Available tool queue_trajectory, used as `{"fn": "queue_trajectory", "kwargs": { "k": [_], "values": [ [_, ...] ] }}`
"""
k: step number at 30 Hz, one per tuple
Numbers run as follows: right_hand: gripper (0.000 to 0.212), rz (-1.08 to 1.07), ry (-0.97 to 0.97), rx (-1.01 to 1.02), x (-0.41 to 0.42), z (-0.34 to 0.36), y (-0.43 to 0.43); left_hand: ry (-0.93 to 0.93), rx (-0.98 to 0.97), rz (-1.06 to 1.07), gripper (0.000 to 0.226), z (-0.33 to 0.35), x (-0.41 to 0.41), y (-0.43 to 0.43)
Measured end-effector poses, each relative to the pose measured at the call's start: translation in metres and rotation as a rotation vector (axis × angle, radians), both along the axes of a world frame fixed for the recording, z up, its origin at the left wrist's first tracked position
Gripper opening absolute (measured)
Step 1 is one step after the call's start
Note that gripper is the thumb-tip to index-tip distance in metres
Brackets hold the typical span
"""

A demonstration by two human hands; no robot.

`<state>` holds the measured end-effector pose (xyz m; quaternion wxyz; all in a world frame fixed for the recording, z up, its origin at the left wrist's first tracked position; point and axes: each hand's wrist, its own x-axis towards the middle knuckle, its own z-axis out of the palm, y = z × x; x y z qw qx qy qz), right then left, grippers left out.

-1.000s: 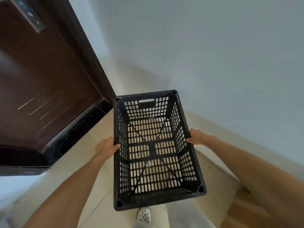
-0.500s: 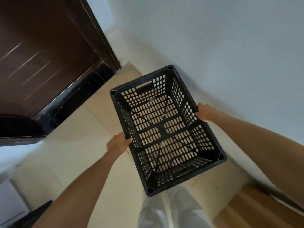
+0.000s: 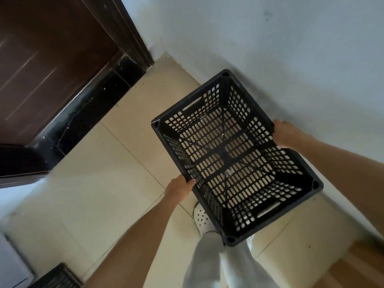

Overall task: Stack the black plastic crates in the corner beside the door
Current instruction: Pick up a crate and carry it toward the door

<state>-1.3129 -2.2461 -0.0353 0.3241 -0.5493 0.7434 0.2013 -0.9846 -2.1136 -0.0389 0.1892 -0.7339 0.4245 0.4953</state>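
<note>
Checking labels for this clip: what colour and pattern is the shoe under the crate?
White with small dark perforation dots, seen in the head view: shoe beneath the crate.

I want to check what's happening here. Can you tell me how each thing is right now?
Crate: empty, held up over the floor, tilted.
Left hand: gripping the crate's long side.
Right hand: gripping the opposite side.
Door: cannot tell whether open or shut.
Second crate: on the floor, mostly out of frame.
</note>
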Motion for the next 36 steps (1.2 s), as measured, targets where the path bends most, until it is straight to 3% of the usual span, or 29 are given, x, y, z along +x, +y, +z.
{"fn": "queue_trajectory", "kwargs": {
  "k": [9,15,19,21,27,36],
  "values": [
    [0.039,-0.077,0.077,0.019,-0.005,-0.068,0.001,-0.042,-0.001,-0.022,0.046,-0.069,-0.021,0.013],
    [0.039,-0.153,0.085,0.032,-0.014,-0.091,-0.005,0.058,0.075,-0.003,0.051,-0.087,-0.04,0.015],
    [0.042,-0.193,0.061,0.007,-0.014,-0.097,-0.009,0.098,0.092,0.094,0.043,-0.095,-0.045,0.014],
    [0.044,-0.195,0.066,0.014,-0.011,-0.094,-0.008,0.068,0.119,0.02,0.034,-0.091,-0.043,0.01],
    [0.057,-0.001,0.036,0.004,0.007,-0.057,0.008,0.001,0.05,-0.187,0.029,-0.047,-0.041,-0.012],
    [0.043,0.36,-0.048,-0.078,0.069,0.094,0.015,-0.184,-0.429,-0.197,0.025,0.108,-0.02,-0.01]
  ]
}}
